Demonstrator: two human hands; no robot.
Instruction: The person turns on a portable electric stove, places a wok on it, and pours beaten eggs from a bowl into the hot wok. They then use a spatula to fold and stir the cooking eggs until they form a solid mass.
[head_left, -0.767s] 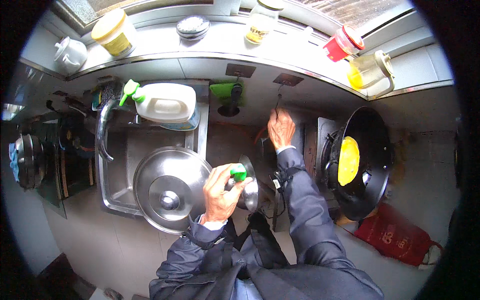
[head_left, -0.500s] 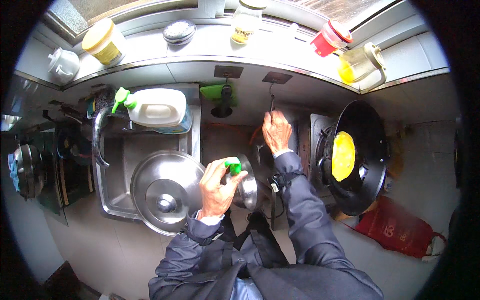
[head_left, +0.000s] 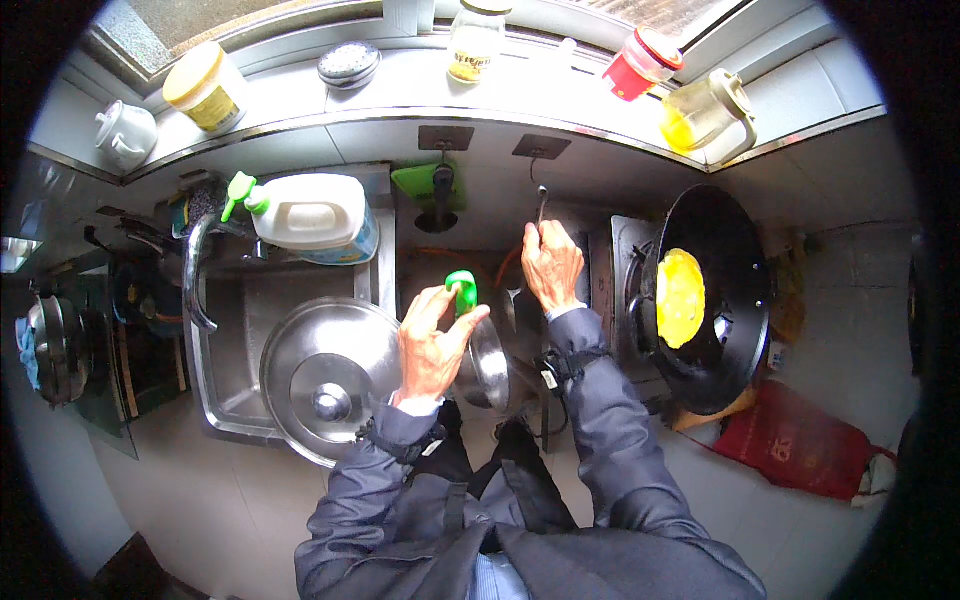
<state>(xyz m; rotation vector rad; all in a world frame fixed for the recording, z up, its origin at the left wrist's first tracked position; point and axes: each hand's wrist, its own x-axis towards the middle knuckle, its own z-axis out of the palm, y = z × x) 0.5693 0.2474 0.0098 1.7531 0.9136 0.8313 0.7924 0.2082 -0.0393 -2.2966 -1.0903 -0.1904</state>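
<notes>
My left hand [head_left: 432, 345] pinches a small green plastic piece [head_left: 463, 288] between thumb and fingers. Just beneath it is a shiny steel bowl-shaped thing [head_left: 488, 365]; whether the two are joined I cannot tell. My right hand [head_left: 553, 265] is closed around a thin metal handle [head_left: 542, 205], whose end sticks out beyond the fingers; the rest of this utensil is mostly hidden. To the right, a black wok [head_left: 735, 300] on the stove holds a flat yellow egg pancake [head_left: 681, 298].
A large steel lid [head_left: 332, 375] lies over the sink's right side [head_left: 235, 400]. Behind it stands a white jug with a green pump [head_left: 310, 215]. Several jars line the sill, including a red-lidded one [head_left: 640, 65]. A red bag [head_left: 795, 440] lies beyond the wok.
My left hand and the green piece have risen slightly. My right hand keeps its grip on the thin handle. The whole view has shifted a little, and the egg pancake stays in the wok.
</notes>
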